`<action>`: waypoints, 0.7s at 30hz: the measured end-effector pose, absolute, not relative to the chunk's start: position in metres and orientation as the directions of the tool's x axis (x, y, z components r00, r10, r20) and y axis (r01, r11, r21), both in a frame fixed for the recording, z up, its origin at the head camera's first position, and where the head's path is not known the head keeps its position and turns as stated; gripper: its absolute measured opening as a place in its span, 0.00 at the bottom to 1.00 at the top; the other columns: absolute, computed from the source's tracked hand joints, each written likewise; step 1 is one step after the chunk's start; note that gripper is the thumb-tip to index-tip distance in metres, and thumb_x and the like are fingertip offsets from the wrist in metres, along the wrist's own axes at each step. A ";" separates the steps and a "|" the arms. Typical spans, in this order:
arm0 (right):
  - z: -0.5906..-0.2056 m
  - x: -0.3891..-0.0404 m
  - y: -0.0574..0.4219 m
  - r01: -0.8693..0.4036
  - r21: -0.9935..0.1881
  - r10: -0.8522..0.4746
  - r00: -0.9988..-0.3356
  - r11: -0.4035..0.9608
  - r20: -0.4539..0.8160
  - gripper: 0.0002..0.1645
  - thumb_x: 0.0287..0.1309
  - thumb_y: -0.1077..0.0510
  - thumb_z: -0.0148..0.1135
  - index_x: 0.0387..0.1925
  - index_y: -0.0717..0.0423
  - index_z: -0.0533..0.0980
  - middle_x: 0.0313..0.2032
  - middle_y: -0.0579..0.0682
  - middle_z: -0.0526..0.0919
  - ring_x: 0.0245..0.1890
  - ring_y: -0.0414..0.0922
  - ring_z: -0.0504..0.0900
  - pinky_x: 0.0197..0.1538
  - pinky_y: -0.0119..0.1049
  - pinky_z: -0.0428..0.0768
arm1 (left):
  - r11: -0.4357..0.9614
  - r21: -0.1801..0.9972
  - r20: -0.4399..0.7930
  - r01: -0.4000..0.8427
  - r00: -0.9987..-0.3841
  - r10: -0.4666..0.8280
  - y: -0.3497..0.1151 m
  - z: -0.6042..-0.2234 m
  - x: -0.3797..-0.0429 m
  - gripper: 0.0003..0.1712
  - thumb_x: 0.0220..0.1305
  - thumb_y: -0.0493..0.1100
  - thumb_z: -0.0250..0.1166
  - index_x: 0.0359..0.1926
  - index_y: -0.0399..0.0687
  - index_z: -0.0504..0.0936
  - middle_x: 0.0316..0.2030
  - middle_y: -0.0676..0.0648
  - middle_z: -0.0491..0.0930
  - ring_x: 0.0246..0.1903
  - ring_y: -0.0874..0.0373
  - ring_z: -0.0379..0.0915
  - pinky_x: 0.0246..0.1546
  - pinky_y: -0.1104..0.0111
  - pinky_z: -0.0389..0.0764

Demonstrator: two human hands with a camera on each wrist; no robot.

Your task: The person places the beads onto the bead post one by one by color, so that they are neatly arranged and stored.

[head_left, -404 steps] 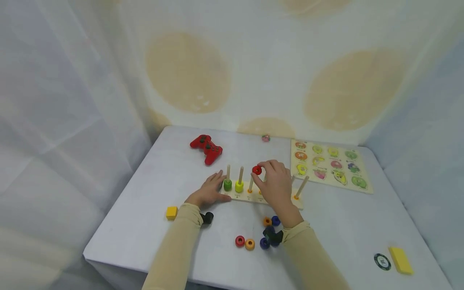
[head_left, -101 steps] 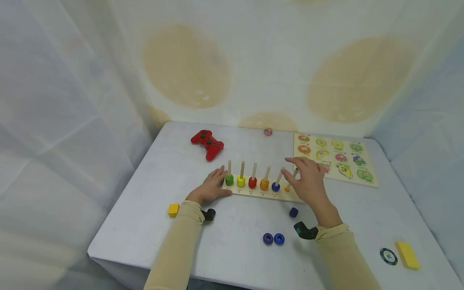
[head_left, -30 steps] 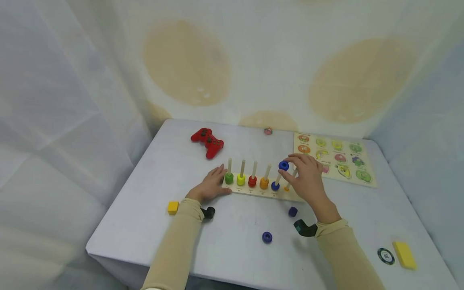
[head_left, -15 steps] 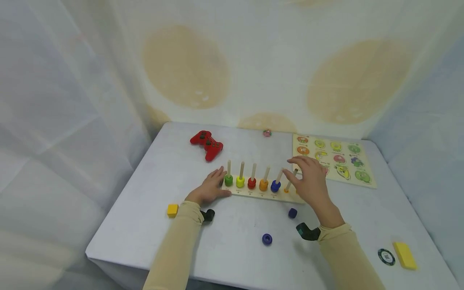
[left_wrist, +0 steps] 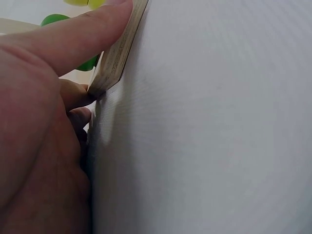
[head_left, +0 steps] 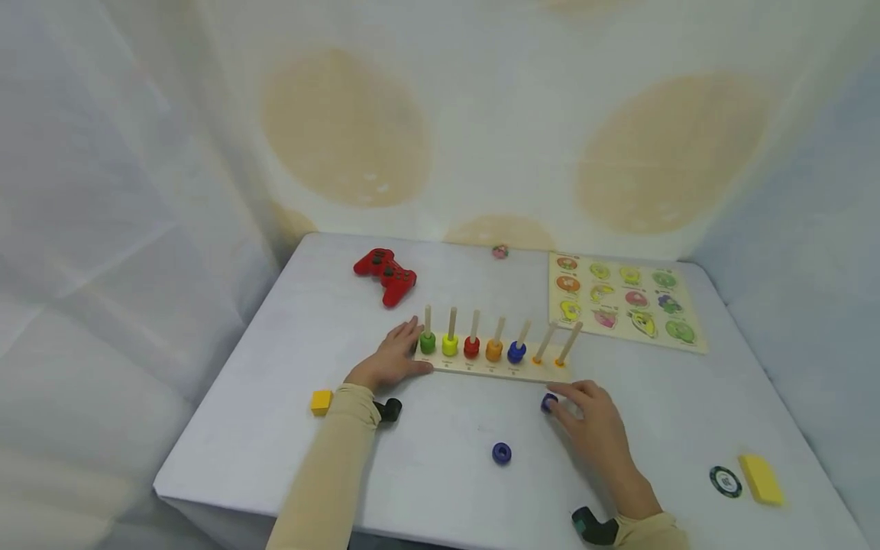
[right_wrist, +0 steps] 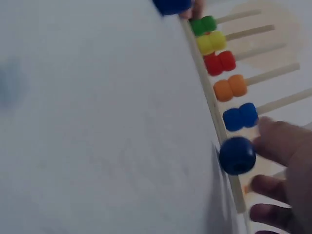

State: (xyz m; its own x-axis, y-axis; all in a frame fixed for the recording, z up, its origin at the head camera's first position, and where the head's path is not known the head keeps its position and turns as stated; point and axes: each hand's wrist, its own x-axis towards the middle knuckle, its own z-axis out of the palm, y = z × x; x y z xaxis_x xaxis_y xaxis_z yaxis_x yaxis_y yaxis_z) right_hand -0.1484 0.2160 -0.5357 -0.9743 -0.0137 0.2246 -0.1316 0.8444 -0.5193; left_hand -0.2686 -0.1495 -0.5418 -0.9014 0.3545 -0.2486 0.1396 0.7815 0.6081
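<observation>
A wooden peg board [head_left: 491,368] lies mid-table, bearing a row of upright pegs. Stacked in pairs on its pegs are green beads [right_wrist: 203,25], yellow beads [right_wrist: 211,43], red beads [right_wrist: 220,63], orange beads [right_wrist: 230,88] and blue beads [right_wrist: 241,117]; the two rightmost pegs are bare. My left hand [head_left: 392,359] holds the board's left end, thumb along the front edge [left_wrist: 114,61]. In front of the board's right end, my right hand [head_left: 596,428] pinches a dark blue bead [right_wrist: 237,156] between thumb and finger. Another dark blue bead [head_left: 502,454] lies nearer the front.
A red game controller [head_left: 386,276] lies at the back left, and a small pink piece [head_left: 499,251] at the back edge. The fruit puzzle board [head_left: 626,302] occupies the back right. A yellow cube [head_left: 321,402] is at left; a round chip [head_left: 725,482] and yellow block [head_left: 761,480] at front right.
A second blue bead has gone onto the fifth peg, released by my right hand. That hand has since come down toward the front and taken hold of a dark blue bead. The left hand stays put.
</observation>
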 end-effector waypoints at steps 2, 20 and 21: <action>-0.542 -0.146 0.214 -0.133 -0.523 -0.052 -0.985 0.842 0.166 0.20 0.58 0.54 0.75 0.53 0.47 0.85 0.42 0.51 0.84 0.41 0.47 0.80 0.41 0.40 0.77 | 0.782 0.608 -0.247 0.138 -0.903 0.351 -0.150 -0.540 -0.268 0.52 0.66 0.57 0.68 0.82 0.53 0.51 0.83 0.52 0.37 0.83 0.48 0.30 0.80 0.46 0.46; -0.548 -0.140 0.223 0.056 -0.473 0.064 -0.998 0.879 0.000 0.32 0.58 0.51 0.71 0.60 0.61 0.73 0.27 0.47 0.75 0.24 0.42 0.68 0.26 0.32 0.62 | 0.789 0.601 -0.264 0.127 -0.900 0.347 -0.151 -0.541 -0.271 0.52 0.66 0.58 0.68 0.82 0.55 0.50 0.83 0.54 0.36 0.83 0.49 0.29 0.81 0.47 0.45; -0.548 -0.139 0.224 0.059 -0.472 0.067 -0.998 0.880 0.002 0.32 0.58 0.51 0.72 0.60 0.62 0.74 0.28 0.47 0.76 0.25 0.42 0.69 0.27 0.32 0.63 | 0.789 0.602 -0.268 0.124 -0.899 0.346 -0.151 -0.542 -0.271 0.52 0.66 0.58 0.68 0.82 0.55 0.49 0.83 0.54 0.36 0.83 0.49 0.29 0.81 0.47 0.45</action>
